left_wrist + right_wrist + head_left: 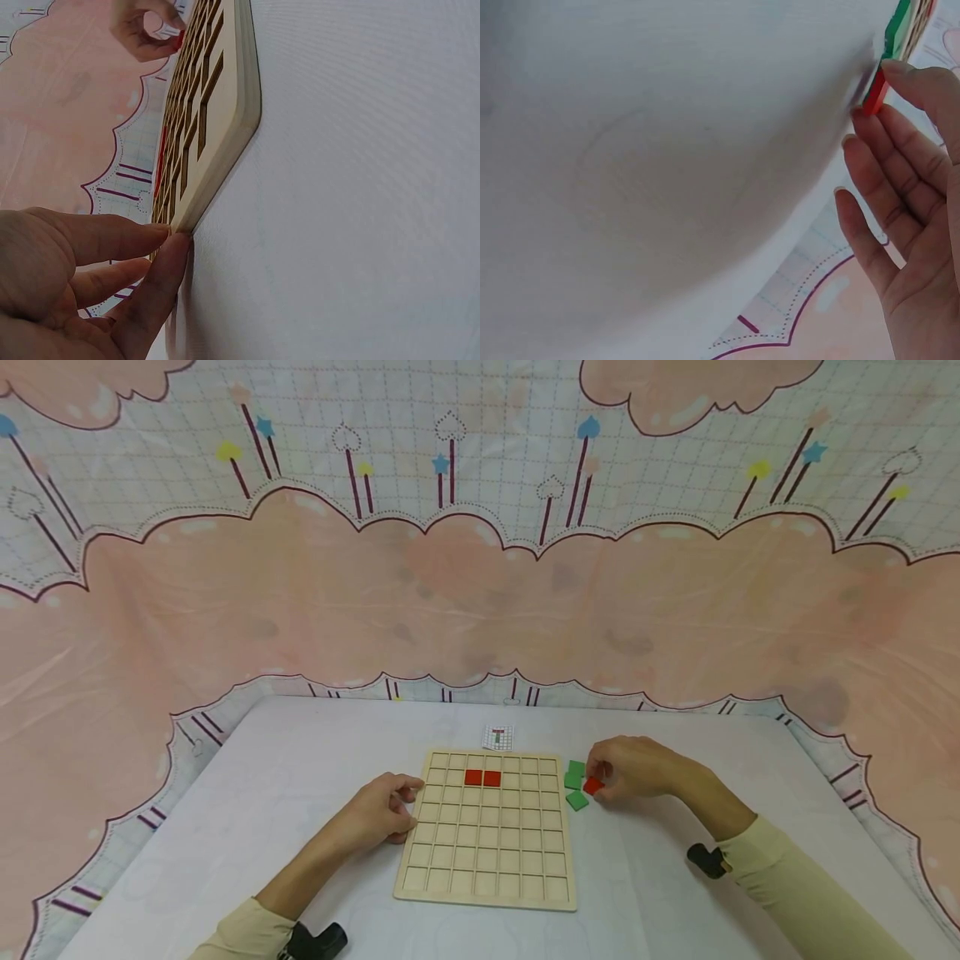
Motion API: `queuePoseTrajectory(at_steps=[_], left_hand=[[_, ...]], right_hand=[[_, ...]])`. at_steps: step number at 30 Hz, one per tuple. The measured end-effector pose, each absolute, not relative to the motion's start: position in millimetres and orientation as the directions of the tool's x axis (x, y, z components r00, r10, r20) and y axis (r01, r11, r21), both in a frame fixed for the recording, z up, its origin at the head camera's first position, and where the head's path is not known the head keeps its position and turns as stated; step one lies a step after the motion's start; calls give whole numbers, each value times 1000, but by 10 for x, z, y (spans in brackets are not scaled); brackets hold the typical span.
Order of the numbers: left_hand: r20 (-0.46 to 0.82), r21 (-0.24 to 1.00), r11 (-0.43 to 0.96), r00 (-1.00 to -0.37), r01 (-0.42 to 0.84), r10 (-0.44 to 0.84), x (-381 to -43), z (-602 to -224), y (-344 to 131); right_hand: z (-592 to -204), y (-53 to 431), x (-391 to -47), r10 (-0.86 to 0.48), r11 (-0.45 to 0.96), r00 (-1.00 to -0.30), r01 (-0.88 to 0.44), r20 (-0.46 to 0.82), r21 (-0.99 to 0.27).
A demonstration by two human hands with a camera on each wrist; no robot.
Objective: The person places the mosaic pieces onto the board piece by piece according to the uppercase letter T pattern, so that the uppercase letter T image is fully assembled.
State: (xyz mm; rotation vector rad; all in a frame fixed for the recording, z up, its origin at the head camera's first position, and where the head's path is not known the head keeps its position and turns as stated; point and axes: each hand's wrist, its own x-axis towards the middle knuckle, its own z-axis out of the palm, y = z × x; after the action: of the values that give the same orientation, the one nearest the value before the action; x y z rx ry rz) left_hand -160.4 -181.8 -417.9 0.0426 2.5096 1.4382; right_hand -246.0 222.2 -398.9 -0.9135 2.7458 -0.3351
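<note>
A square wooden grid board (489, 837) lies on the white table, with two red square tiles (482, 777) side by side in its second row from the far edge. At the board's left edge, my left hand (373, 810) holds the rim; the left wrist view shows thumb and finger (161, 262) pinching near its corner. To the right of the board, my right hand (636, 767) pinches another red square tile (593, 786) between thumb and fingertips. Right beside that tile are several green square tiles (577, 800), close to the board's right edge.
Just past the far edge of the board lies a small printed card (498, 737) with a coloured grid pattern. The white table (300, 752) meets a patterned cloth backdrop (480, 610) at the rear. Black devices (707, 861) sit near both sleeve cuffs.
</note>
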Motion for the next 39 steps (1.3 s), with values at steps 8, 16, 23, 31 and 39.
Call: queuePoseTrajectory(at_steps=[8, 16, 23, 31, 39], left_hand=[[-197, 855, 510, -969, -93, 152, -1606, -4179, -1820], [-200, 854, 511, -968, -98, 149, -1599, -4166, -1813], [-203, 855, 509, -967, -99, 153, -1594, -4156, -1814], [-204, 856, 507, -967, -101, 152, -1611, -4171, -1815], [-204, 853, 514, -965, -93, 163, -1597, -4155, -1821]], right_hand=[[-3933, 2191, -2480, -654, 742, -746, -598, -127, -303], [-3876, 2132, -2498, -676, 718, -730, -620, -102, -317], [-3842, 2051, -2517, -667, 728, -737, -611, -113, -311], [-3822, 1964, -2549, -681, 715, -722, -621, -120, -322], [-3814, 1896, -2565, -688, 711, -715, -627, -128, -318]])
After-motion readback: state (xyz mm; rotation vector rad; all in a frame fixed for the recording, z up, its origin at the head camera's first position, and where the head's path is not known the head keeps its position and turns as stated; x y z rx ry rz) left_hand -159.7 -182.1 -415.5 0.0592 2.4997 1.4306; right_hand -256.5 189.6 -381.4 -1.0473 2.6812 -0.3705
